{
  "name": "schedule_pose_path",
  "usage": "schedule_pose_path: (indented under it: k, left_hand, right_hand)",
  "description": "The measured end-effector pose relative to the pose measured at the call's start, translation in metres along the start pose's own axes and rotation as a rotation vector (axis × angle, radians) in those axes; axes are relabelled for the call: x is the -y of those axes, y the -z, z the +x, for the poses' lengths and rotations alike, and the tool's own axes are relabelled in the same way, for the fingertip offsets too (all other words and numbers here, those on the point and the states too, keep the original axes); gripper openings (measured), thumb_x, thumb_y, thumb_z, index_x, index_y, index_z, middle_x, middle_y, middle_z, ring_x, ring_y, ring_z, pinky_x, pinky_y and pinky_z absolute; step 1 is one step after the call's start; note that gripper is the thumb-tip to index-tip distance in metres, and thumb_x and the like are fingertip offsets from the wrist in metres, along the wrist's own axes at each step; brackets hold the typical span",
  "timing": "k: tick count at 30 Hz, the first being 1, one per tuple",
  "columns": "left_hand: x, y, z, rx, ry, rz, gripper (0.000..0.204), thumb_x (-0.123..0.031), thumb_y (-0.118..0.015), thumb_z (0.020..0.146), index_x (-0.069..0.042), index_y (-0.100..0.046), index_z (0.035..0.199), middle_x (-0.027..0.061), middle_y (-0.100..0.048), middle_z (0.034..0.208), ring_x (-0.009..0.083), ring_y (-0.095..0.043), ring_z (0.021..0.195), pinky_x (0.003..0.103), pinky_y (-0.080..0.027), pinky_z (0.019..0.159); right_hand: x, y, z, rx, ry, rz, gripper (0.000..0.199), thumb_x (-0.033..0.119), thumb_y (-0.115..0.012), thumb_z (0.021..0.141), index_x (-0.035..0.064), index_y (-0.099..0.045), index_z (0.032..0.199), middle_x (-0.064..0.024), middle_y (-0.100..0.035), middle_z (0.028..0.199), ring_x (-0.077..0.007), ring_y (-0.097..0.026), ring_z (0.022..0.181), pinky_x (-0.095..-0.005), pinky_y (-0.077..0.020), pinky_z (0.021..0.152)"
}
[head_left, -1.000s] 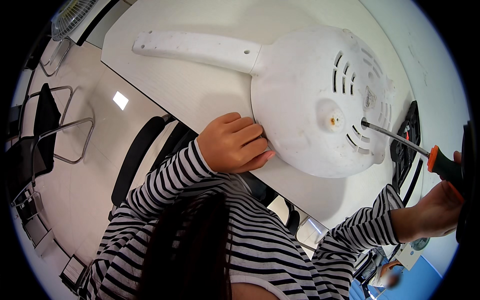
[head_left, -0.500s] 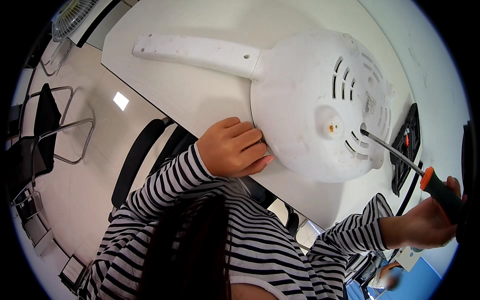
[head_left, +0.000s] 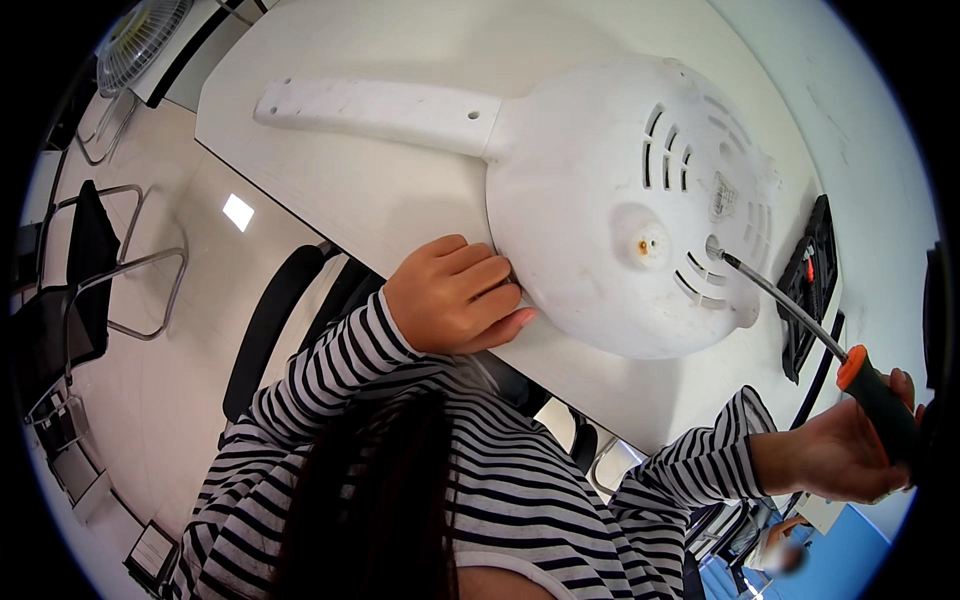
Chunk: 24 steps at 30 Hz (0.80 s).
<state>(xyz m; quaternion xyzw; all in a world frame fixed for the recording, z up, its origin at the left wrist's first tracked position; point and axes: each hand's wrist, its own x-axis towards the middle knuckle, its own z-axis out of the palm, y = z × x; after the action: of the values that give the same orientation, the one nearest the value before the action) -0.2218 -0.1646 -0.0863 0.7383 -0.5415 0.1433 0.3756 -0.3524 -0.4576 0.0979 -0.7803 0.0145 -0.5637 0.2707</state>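
A large white plastic appliance housing (head_left: pixel 580 220), round with vent slots and a long flat handle (head_left: pixel 380 112), lies on the table. In my right hand (head_left: pixel 840 450), closed round its dark green and orange grip, is a screwdriver (head_left: pixel 790 305). Its shaft slants down to a round recessed hole (head_left: pixel 713 243) among the slots; I cannot tell whether the tip is seated in a screw. My left hand (head_left: pixel 455 295) is closed with curled fingers against the housing's near left edge. Whatever its fingers may hold is hidden. A rust-stained hollow (head_left: pixel 643 247) sits left of the hole.
The white table (head_left: pixel 340 200) ends at a wall on the right, where a black tool case (head_left: pixel 808 285) lies open. Black chairs (head_left: pixel 270 330) stand by its left edge. A fan (head_left: pixel 145 45) is at the far left. Another person (head_left: pixel 780 550) shows at lower right.
The housing and table have shifted slightly left in the picture. The screwdriver's tip now shows at the right side of the recessed hole. Both hands keep their closed poses.
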Motion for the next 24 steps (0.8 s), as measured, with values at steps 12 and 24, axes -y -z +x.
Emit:
schedule_pose_path:
  k: [12,24]
  left_hand:
    - [-0.024,0.025,0.028,-0.356,-0.029,-0.262,0.013,-0.014,-0.063,0.069,-0.003,-0.065,0.074,0.0083,-0.057,0.071,0.0201,-0.052,0.058,0.031,-0.040,0.054]
    - [-0.045,0.046,0.086,-0.055,-0.012,-0.406,0.015,-0.008,-0.068,0.068,-0.007,-0.066,0.082,0.0026,-0.063,0.082,0.0192,-0.059,0.075,0.035,-0.041,0.076]
  right_hand:
    - [0.019,0.011,-0.019,-0.186,-0.006,0.310,0.060,0.052,-0.048,0.079,-0.0022,-0.049,0.106,-0.0164,-0.054,0.081,-0.0193,-0.047,0.061,-0.0274,-0.0352,0.055]
    - [0.020,0.007,-0.025,0.178,-0.104,0.903,0.056,0.042,-0.068,0.071,0.0065,-0.041,0.105,-0.0079,-0.057,0.079,-0.0153,-0.047,0.052,-0.0241,-0.0416,0.048]
